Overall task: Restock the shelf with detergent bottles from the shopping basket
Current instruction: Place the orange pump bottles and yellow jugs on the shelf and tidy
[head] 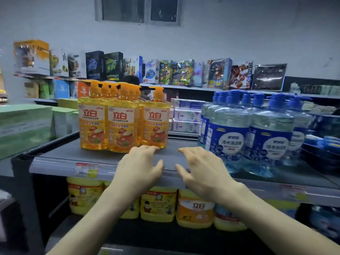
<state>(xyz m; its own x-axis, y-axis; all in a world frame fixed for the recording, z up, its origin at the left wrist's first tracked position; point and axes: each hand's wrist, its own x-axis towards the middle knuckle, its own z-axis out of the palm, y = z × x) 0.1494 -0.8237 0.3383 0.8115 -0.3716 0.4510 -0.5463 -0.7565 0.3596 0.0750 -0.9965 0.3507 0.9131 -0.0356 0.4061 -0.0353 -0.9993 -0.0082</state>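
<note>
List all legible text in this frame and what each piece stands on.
"立白": labels of the three front orange detergent bottles.
"立白": orange tub on the lower shelf.
"LINGSHEN": printed vertically on a toy box on the far shelf.
Too blurred to read: the blue bottles, the price tag, and the smaller print elsewhere.

The person is working bare-armed; the left hand (139,167), right hand (201,171) and both forearms (102,215) are showing uncovered.
</note>
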